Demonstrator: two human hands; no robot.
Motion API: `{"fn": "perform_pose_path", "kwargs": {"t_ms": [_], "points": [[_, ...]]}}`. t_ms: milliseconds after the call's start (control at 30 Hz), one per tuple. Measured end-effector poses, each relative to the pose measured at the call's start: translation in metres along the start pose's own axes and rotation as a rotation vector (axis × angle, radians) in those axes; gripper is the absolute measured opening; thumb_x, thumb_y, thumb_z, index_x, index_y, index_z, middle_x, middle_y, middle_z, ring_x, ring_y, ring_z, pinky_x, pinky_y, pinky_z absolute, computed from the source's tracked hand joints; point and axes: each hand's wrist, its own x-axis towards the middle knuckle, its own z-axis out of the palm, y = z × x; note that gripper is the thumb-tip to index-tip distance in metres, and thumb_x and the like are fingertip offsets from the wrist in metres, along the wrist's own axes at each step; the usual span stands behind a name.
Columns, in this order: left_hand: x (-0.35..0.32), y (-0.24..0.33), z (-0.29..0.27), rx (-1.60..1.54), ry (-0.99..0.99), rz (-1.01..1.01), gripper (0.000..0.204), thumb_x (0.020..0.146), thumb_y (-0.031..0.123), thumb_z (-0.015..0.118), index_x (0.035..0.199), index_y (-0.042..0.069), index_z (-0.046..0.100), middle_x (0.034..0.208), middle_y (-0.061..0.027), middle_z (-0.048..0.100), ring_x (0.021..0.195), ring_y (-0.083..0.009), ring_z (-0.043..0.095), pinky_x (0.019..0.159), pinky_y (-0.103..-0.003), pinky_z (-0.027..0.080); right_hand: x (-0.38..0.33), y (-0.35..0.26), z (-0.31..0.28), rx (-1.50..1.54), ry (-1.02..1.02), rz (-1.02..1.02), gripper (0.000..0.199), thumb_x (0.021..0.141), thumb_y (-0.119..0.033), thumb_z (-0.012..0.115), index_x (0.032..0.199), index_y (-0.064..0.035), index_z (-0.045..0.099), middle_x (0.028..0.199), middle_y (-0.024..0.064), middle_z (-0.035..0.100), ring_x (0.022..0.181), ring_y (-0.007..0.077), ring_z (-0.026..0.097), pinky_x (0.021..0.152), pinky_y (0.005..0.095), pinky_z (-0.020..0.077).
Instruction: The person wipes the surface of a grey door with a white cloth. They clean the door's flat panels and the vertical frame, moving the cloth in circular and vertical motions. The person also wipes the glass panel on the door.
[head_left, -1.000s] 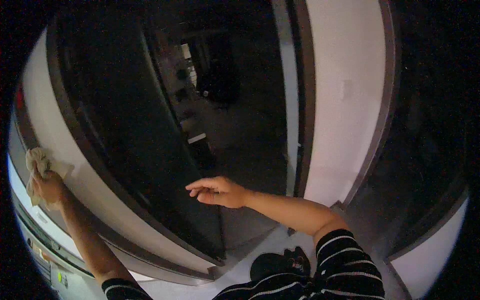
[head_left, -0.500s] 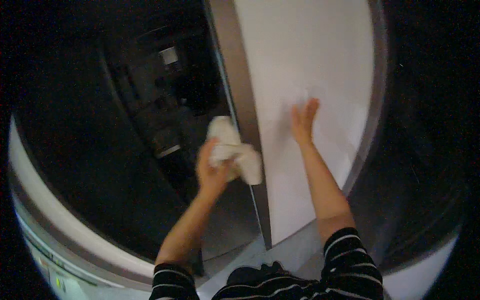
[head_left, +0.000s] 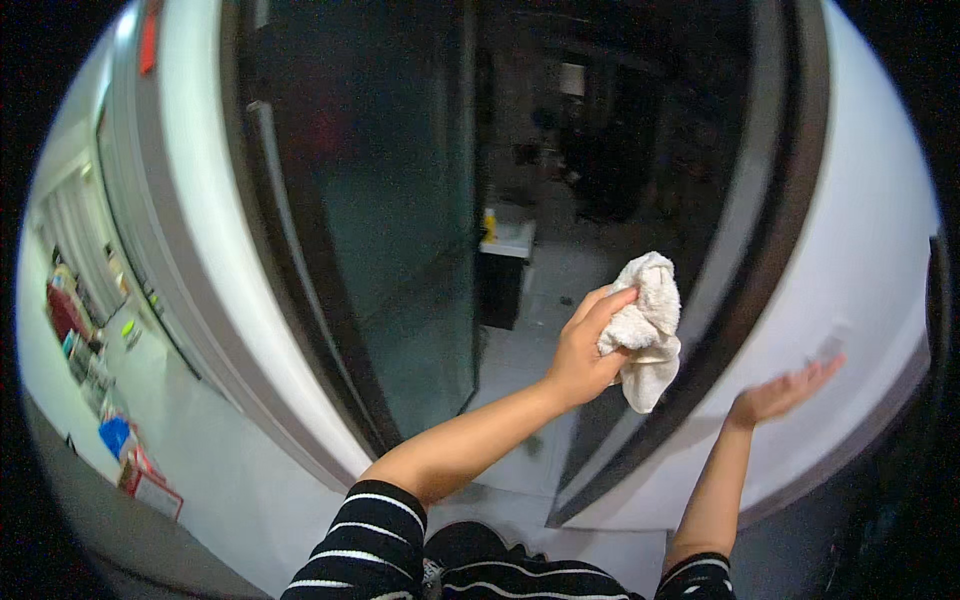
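Note:
My left hand is closed around a crumpled white cloth. Part of it hangs below my fingers, in front of the dark door frame. Lower right, my right hand is held by the white wall with its fingers stretched out. Its fingertips are near a small, faint fitting on that wall, too blurred to name. Whether they touch the wall I cannot tell.
A dark glass door stands left of the doorway. Through the opening, a yellow bottle is on a white washbasin over a dark cabinet. Far left, a bright room has a blue bag and a red-edged box on the floor.
The view has swung left, bringing the glass door and bright room into sight. The cloth stays in my left hand. My right hand is still beside the white wall, fingers stretched.

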Motion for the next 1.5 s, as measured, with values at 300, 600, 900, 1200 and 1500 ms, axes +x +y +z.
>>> {"fn": "perform_pose_path", "kwargs": {"t_ms": [300,600,900,1200,1500], "points": [[-0.059,-0.076,-0.354,0.439,0.385,0.05,0.065,0.073,0.0,0.074,0.132,0.003,0.047,0.125,-0.0138,0.051,0.115,-0.0263,0.052,0.099,-0.036,0.041,-0.242,-0.244,0.195,0.56,-0.524,-0.076,0.052,0.088,-0.016,0.054,0.133,0.0047,0.041,0.134,0.0264,0.046,0.121,0.0383,0.047,0.103,0.0439,0.0371],[-0.076,-0.09,-0.525,1.241,0.592,0.165,0.066,0.076,0.005,0.073,0.135,0.001,0.043,0.137,-0.0256,0.041,0.127,-0.0401,0.041,0.108,-0.046,0.029,-0.44,-0.19,0.441,0.445,-1.345,0.165,0.05,0.086,-0.019,0.065,0.132,-0.0059,0.05,0.141,0.0156,0.044,0.127,0.0375,0.044,0.104,0.0422,0.0397],[-0.128,-0.131,-0.541,1.544,0.486,0.097,0.069,0.076,0.003,0.067,0.137,0.011,0.037,0.138,-0.0275,0.038,0.124,-0.0457,0.042,0.105,-0.054,0.031,-0.572,-0.078,0.639,-0.263,-1.887,-0.208,0.059,0.089,-0.007,0.054,0.145,-0.0083,0.035,0.155,0.0078,0.023,0.141,0.0332,0.025,0.111,0.049,0.0308],[-0.176,-0.19,-0.474,1.402,0.061,-0.194,0.053,0.066,0.029,0.078,0.112,0.03,0.053,0.135,-0.0185,0.036,0.122,-0.0432,0.035,0.101,-0.056,0.031,-0.622,0.032,0.683,-0.082,-1.797,-0.741,0.025,0.091,-0.016,0.049,0.108,-0.0073,0.064,0.105,0.0099,0.068,0.111,0.0287,0.055,0.11,0.0459,0.0312],[-0.103,-0.215,-0.455,1.283,-0.08,0.071,0.034,0.061,0.021,0.076,0.091,0.028,0.059,0.132,-0.0188,0.043,0.115,-0.0419,0.041,0.095,-0.051,0.036,-0.631,0.124,0.593,-0.2,-1.535,-0.478,0.017,0.08,-0.009,0.056,0.094,-0.0083,0.066,0.09,0.0114,0.07,0.1,0.0287,0.06,0.099,0.0432,0.0387]]}}
